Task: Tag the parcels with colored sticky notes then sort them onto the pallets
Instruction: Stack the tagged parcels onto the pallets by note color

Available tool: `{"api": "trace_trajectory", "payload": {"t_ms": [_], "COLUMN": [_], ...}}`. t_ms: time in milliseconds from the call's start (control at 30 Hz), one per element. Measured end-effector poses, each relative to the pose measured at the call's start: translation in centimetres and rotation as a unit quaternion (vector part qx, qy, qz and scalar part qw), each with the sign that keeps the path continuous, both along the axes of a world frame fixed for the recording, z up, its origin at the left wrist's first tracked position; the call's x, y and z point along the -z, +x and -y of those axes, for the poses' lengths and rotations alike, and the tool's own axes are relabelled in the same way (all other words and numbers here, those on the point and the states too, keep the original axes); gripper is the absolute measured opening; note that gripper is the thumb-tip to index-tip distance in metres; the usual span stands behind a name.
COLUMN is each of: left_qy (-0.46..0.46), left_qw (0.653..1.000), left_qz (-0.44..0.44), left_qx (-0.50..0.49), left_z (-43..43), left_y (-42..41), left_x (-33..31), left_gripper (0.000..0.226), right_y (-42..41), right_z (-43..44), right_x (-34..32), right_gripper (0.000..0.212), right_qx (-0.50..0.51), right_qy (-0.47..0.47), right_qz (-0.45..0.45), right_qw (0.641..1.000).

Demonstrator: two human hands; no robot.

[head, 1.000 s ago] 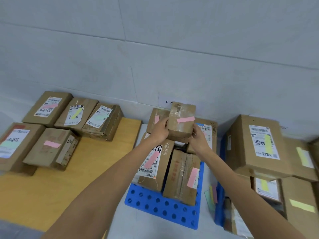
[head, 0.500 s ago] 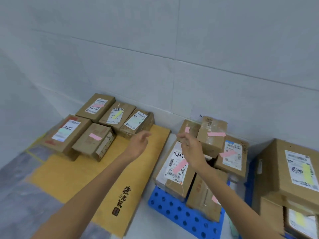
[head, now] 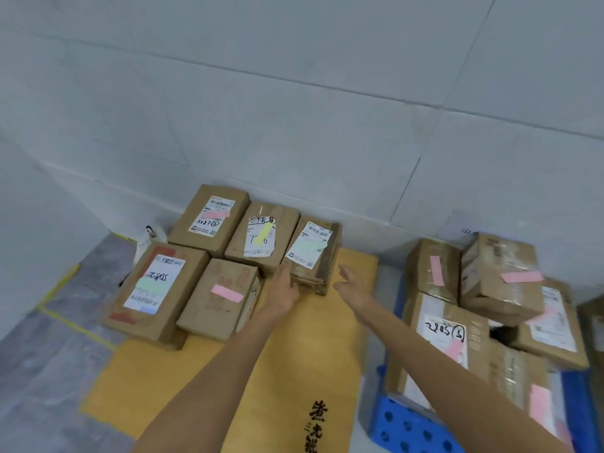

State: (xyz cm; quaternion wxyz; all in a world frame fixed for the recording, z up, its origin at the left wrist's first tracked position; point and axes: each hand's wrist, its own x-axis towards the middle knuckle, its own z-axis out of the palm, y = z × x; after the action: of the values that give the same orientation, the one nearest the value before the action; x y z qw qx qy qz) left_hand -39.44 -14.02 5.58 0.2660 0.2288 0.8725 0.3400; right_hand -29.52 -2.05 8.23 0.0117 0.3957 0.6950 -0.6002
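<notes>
left hand (head: 285, 291), fingers extended, touches the near-left edge of the green-tagged parcel (head: 312, 253), rightmost in the back row on the yellow board (head: 304, 348); right hand (head: 351, 286), fingers straight and spread, hovers just beside its near-right corner, holding nothing.

Handwritten "2805": label, front-left parcel (head: 153, 282); same no. on label, blue-pallet parcel (head: 444, 333). Yellow board (head: 313, 354): black Chinese chars.
</notes>
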Motion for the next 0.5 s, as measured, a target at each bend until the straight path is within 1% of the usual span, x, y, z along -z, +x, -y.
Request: {"api": "trace_trajectory", "payload": {"t_ms": [100,200,267,367,433,467,500], "left_qy": [0.024,0.027,-0.016,-0.072,-0.088,-0.086,-0.073], "left_qw": [0.999,0.999,0.998,0.994,0.993,0.994,0.996], "left_qz": [-0.021,-0.033,-0.056,-0.068,-0.076,-0.065,-0.032], "left_qx": [-0.003,-0.029,-0.036,-0.043,-0.037,-0.034,-0.037], "left_z": [-0.1,0.6,0.9,1.1,1.1,1.2,1.3], "left_y": [0.2,0.6,0.1,-0.9,-1.4,-1.4,-1.2], "left_x": [2.2,3.6,3.6,2.7,2.1,2.0,1.7], "left_gripper": [0.059,0.057,0.047,0.03,0.03,0.031,0.029], "right_y": [-1.9,-1.7,-0.4,1.5,2.2,2.4,2.7], "right_z": [0.6,1.2,1.6,2.6,3.0,3.0,2.7], "right_x": [1.3,3.6,5.2,6.4,6.8,6.8,6.8], "right_gripper": [0.056,0.051,0.051,0.055,0.057,0.055,0.051], "right_qx": [0.024,0.061,0.049,0.004,0.022,0.042,0.058], "right_qy": [-0.032,0.018,0.053,0.07,0.057,0.04,0.025], "right_qz": [-0.011,0.017,0.042,0.07,0.064,0.063,0.058], "right_qw": [0.999,0.998,0.997,0.995,0.996,0.996,0.996]}}
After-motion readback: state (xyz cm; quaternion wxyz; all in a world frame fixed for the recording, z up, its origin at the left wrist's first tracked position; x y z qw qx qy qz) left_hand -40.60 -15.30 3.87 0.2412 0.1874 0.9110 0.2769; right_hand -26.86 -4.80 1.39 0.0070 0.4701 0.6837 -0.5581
